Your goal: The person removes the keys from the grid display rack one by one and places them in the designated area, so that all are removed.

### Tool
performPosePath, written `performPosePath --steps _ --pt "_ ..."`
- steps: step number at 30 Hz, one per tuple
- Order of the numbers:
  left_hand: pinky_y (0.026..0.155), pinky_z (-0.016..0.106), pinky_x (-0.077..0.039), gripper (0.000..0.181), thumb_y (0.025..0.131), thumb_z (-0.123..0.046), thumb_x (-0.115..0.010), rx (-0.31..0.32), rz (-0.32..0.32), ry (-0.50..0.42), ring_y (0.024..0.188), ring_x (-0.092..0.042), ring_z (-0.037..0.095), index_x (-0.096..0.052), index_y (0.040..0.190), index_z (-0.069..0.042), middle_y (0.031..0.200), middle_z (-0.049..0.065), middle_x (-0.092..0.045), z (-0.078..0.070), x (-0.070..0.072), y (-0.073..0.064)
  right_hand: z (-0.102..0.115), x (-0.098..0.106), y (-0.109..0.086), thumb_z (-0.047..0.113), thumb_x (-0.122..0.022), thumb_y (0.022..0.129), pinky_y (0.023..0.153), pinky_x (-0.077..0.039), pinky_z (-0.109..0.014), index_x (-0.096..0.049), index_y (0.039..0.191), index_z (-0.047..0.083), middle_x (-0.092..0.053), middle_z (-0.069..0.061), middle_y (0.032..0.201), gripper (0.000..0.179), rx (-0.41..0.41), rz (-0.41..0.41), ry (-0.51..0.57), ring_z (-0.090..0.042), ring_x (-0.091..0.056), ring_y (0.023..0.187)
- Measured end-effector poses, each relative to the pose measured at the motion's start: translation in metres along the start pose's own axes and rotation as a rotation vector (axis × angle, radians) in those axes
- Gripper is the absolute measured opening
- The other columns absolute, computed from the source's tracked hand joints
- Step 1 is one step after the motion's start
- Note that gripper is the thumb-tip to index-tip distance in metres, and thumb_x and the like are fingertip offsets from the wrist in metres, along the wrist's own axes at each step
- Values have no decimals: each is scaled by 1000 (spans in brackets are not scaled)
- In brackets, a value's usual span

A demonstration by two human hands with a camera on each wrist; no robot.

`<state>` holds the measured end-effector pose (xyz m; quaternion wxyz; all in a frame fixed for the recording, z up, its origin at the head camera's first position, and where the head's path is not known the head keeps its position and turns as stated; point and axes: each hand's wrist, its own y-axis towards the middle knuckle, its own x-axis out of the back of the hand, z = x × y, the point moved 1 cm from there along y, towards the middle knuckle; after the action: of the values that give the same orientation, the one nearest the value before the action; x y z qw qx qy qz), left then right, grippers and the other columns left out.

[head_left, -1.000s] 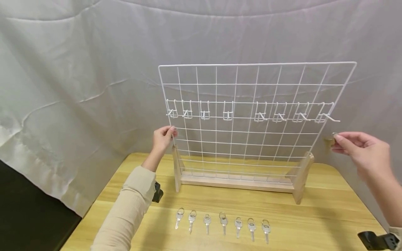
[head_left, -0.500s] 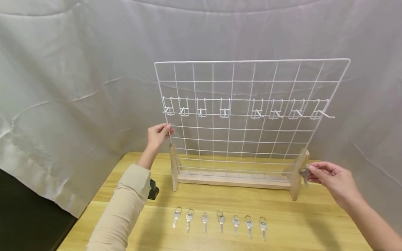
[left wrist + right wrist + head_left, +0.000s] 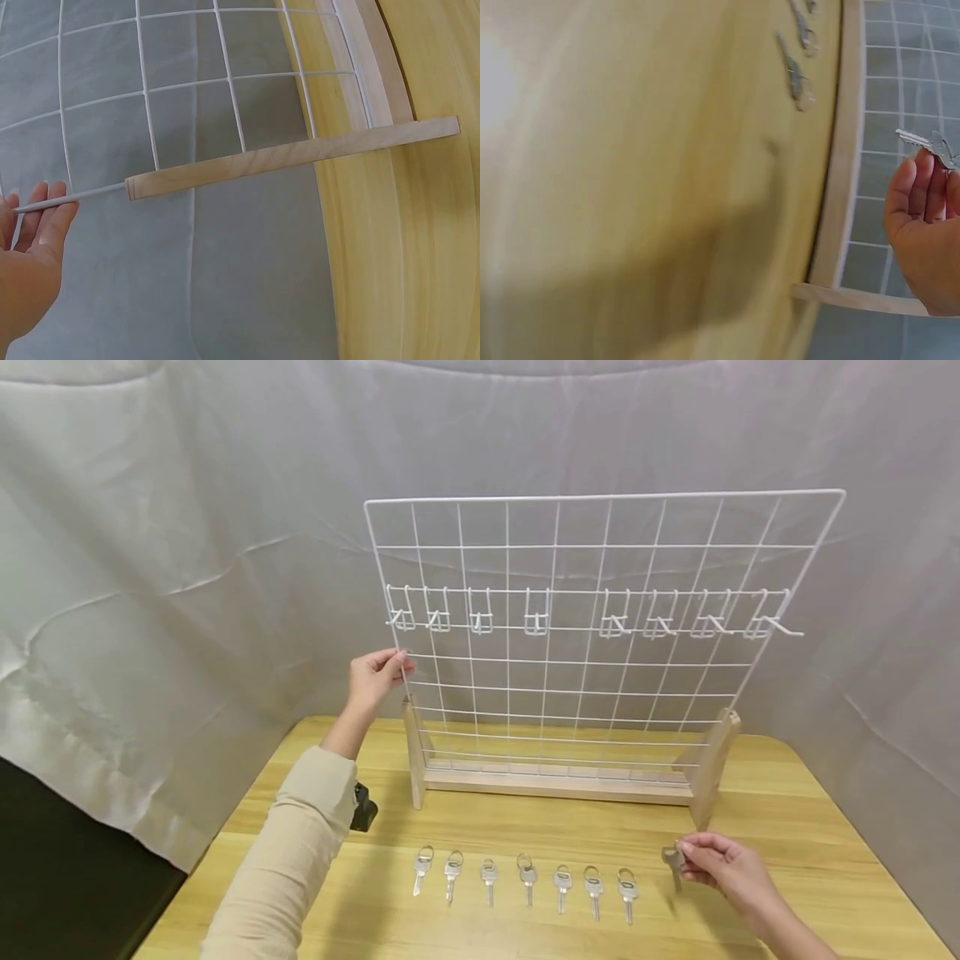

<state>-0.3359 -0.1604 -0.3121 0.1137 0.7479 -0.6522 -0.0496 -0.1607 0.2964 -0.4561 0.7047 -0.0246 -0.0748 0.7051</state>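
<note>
My left hand (image 3: 377, 678) pinches the left edge wire of a white wire grid (image 3: 557, 660), just above the wooden side post (image 3: 292, 155) of its stand. Between thumb and fingers of my right hand (image 3: 729, 868) is a silver key (image 3: 672, 862), its blade hanging down close over the table at the right end of a row of keys. In the right wrist view the toothed blade of that key (image 3: 915, 139) sticks out past the fingertips. Several other keys, each with a ring, lie side by side on the table; the rightmost key (image 3: 627, 893) is nearest the held one.
White hooks (image 3: 536, 624) hang in a row across the grid's upper half, with nothing on them. The grid's wooden base (image 3: 555, 783) stands on the yellow wooden table (image 3: 525, 827). Grey cloth (image 3: 225, 527) surrounds the table behind and at the sides.
My right hand has come down and to the left with the key, from beside the grid to the table near the key row. The left hand keeps its hold on the grid.
</note>
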Motion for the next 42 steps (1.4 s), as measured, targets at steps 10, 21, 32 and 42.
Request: performPosePath --steps 10,21,32,42 --pt "81 27 -55 33 93 -16 -55 15 -10 42 67 -64 -3 -60 112 10 85 7 -73 1 -2 2 -35 -7 -6 7 -57 90 64 -57 -20 -65 89 5 -66 5 73 8 -131 -88 -62 -7 -63 67" --pt "90 40 -50 32 94 -14 -54 19 -8 24 65 -63 -4 -60 113 11 79 -1 -72 0 -4 2 -52 -11 -6 3 -53 90 64 -58 -23 -59 100 -9 -66 -1 74 17 -224 -128 -166 -9 -63 67" --pt "91 39 -49 31 94 -12 -54 36 -25 12 65 -63 -3 -59 114 12 83 5 -73 0 -4 2 -52 -14 -3 -3 -56 87 54 -57 -23 -58 94 -15 -65 -5 69 13 -112 -97 -357 -7 -60 59" --pt "89 35 -51 30 93 -12 -54 48 -60 20 64 -63 -3 -60 114 10 89 12 -72 0 -7 -1 -42 -19 -5 0 -59 85 44 -45 -19 -62 79 2 -58 -3 61 7 -37 -129 -669 -7 -50 51"
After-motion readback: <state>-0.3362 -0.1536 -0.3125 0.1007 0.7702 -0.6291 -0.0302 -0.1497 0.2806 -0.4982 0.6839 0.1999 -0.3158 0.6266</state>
